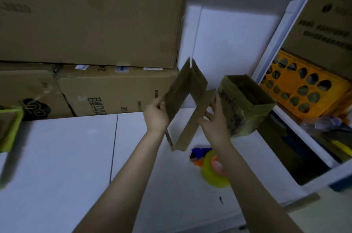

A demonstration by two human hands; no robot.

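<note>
I hold a small, half-unfolded brown cardboard box [187,99] up in front of me, over a white table [66,166]. My left hand [157,114] grips its left panel, thumb in front and fingers behind. My right hand [215,118] holds its right side with fingers stretched up along a flap. The box is open at both ends, and its flaps stick out at the top.
An open small box [245,103] wrapped in yellowish tape stands just right of my right hand. A yellow tape roll [211,171] and a blue-orange object [198,153] lie on the table. Large cartons [91,23] are stacked at the back left. An orange crate [304,88] sits on the right shelf.
</note>
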